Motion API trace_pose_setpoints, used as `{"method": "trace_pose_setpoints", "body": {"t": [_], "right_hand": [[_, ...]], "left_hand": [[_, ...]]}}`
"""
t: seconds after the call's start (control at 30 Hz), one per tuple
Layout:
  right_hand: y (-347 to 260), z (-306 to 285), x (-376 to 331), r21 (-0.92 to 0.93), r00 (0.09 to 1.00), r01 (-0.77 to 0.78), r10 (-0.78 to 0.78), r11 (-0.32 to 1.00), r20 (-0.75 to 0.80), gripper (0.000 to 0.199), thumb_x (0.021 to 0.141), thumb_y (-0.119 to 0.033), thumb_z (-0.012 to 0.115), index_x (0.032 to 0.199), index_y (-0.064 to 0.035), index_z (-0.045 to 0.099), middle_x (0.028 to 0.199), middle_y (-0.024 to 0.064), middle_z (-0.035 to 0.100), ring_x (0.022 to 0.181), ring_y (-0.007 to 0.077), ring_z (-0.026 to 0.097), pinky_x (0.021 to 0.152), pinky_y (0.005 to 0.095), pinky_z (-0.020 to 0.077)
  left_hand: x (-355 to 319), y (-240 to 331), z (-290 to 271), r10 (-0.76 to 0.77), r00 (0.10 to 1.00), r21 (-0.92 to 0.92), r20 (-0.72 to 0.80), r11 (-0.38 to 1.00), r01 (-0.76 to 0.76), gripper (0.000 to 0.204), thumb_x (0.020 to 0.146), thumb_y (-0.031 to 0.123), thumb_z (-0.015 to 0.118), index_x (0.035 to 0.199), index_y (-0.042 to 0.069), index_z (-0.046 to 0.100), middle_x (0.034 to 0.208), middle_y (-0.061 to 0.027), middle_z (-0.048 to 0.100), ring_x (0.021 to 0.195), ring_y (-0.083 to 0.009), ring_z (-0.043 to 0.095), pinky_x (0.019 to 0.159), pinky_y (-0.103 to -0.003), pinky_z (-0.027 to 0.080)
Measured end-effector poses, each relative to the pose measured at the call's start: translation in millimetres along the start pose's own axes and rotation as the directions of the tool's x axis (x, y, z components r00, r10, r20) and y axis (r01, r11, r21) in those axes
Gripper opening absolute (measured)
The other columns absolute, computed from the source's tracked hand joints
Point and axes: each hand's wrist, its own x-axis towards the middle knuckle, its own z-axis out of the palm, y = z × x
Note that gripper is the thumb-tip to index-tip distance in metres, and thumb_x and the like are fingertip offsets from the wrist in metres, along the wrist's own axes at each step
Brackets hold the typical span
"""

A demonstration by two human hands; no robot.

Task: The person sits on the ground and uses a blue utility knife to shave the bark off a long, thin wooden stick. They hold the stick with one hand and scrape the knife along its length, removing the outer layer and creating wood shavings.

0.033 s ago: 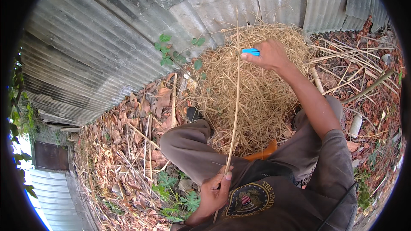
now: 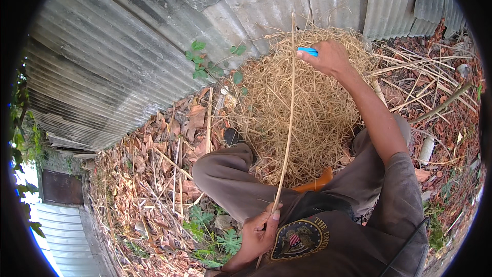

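A long, thin, pale stick [image 2: 289, 128] rises from my lap toward the metal wall, bowing slightly. My left hand [image 2: 257, 237] is closed around its lower part in front of my shirt. Near the upper end, my right hand [image 2: 330, 57] grips a small bright blue-handled cutter [image 2: 308, 51] with its front against the stick. The thumb points toward the stick, and I cannot make out a blade. Beneath the right hand lies a heap of straw-coloured shavings [image 2: 312, 118], spread between my legs. An orange object [image 2: 319, 180] shows partly at the heap's near edge.
Corrugated metal sheets [image 2: 128, 56] stand along the left and far side. Dry leaves [image 2: 148, 184] and loose sticks cover the ground at left. More pale strips [image 2: 425, 79] lie at right, near a whitish cylinder [image 2: 426, 151]. A small green plant [image 2: 199, 61] grows against the wall.
My right hand with the cutter has moved slightly farther away and to the right. The stick's upper end has swung a little right. My left hand keeps its grip, barely shifted.
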Motion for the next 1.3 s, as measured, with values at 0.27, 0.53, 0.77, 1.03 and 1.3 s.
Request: {"method": "trace_pose_setpoints", "body": {"t": [0.27, 0.53, 0.77, 1.03, 1.3], "right_hand": [[93.3, -34.5, 30.7, 0.249, 0.873, -0.406, 0.454, 0.879, -0.178, 0.089, 0.076, -0.083, 0.038, 0.054, 0.0012, 0.056, 0.057, 0.0168, 0.058, 0.057, 0.0291, 0.058, 0.058, 0.0458, 0.0444], [-108.1, 28.4, -92.7, 0.174, 0.868, 0.301, -0.345, 0.938, 0.357, 0.075, 0.077, -0.079, 0.046, 0.053, -0.0092, 0.060, 0.044, 0.0082, 0.049, 0.046, 0.0284, 0.056, 0.047, 0.0423, 0.0444], [-99.1, 25.1, -90.4, 0.179, 0.885, 0.407, -0.435, 0.896, 0.164, 0.073, 0.070, -0.080, 0.051, 0.053, -0.0103, 0.060, 0.045, 0.0083, 0.053, 0.044, 0.0278, 0.056, 0.044, 0.0402, 0.0423], [-77.7, 31.0, -65.8, 0.058, 0.859, 0.513, -0.511, 0.857, -0.043, 0.073, 0.064, -0.084, 0.053, 0.051, -0.0118, 0.057, 0.044, 0.0049, 0.051, 0.038, 0.0233, 0.053, 0.038, 0.0361, 0.0379], [-69.0, 23.0, -57.8, 0.001, 0.835, 0.542, -0.538, 0.840, -0.116, 0.078, 0.064, -0.088, 0.047, 0.049, -0.0115, 0.053, 0.042, 0.0033, 0.048, 0.038, 0.0215, 0.051, 0.038, 0.0357, 0.0379]], "left_hand": [[-28.3, -42.3, -19.3, -0.048, 0.999, -0.004, -0.020, 0.999, 0.048, 0.026, 0.098, 0.016, 0.052, 0.111, -0.002, 0.063, 0.059, 0.0040, 0.047, 0.054, -0.0008, 0.037, 0.049, -0.019, 0.033], [65.6, -37.3, -13.2, -0.054, 0.998, -0.525, -0.033, 0.851, 0.029, 0.038, 0.102, 0.028, 0.041, 0.111, -0.006, 0.056, 0.049, 0.0027, 0.037, 0.037, -0.0056, 0.034, 0.038, -0.021, 0.030], [76.2, -7.8, 1.8, 0.050, 0.997, -0.378, -0.065, 0.923, -0.071, 0.037, 0.101, 0.029, 0.042, 0.110, -0.005, 0.055, 0.050, 0.0037, 0.036, 0.037, -0.0046, 0.033, 0.038, -0.020, 0.028], [67.5, 8.1, 6.3, 0.063, 0.990, -0.246, -0.128, 0.965, -0.094, 0.030, 0.100, 0.023, 0.047, 0.110, -0.002, 0.060, 0.054, 0.0064, 0.040, 0.044, -0.0001, 0.033, 0.039, -0.018, 0.025], [62.3, 13.9, 6.7, 0.124, 0.987, -0.253, -0.104, 0.956, -0.147, 0.030, 0.100, 0.023, 0.048, 0.109, -0.002, 0.061, 0.054, 0.0060, 0.042, 0.043, 0.0004, 0.032, 0.038, -0.018, 0.024]]}}
